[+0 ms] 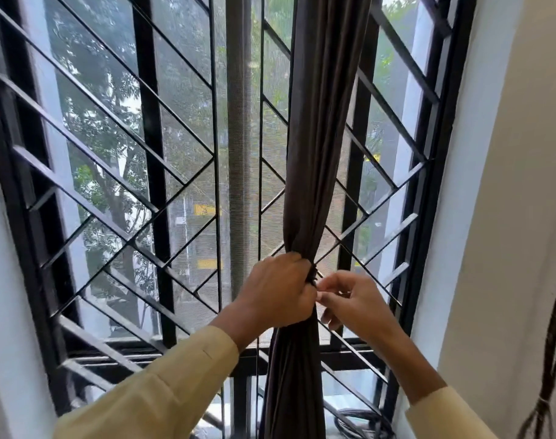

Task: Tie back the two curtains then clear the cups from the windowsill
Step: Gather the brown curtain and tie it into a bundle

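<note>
Item: dark curtain (314, 153), gathered into one bunch in front of the window grille (118, 172); its top runs out of frame above and its foot is cut off by the lower edge, so I cannot see where it ends.

Item: second curtain; only a dark strand (555, 359) at the far right edge, bound low down by a pale tie, which may be part of it; too little shows for me to say.

Item: windowsill (343, 403); mostly hidden behind the curtain and my sleeves; I make out a dark coil of cable (362, 421) lying on it at lower right; the cups do not show from this angle.

Item: left hand (276, 293); fingers curled tight round the bunched curtain at its narrowest point, fist closed on the cloth; the fingertips are hidden on the far side.

Item: right hand (349, 302); just beside the left, touching the bunch at its right edge; thumb and forefinger pressed together in a pinch on something small and dark at the gather, hard to make out; the other fingers loosely bent below, apart from the cloth.

Item: pale yellow sleeves (162, 388); both forearms reach up from the bottom edge.
</note>
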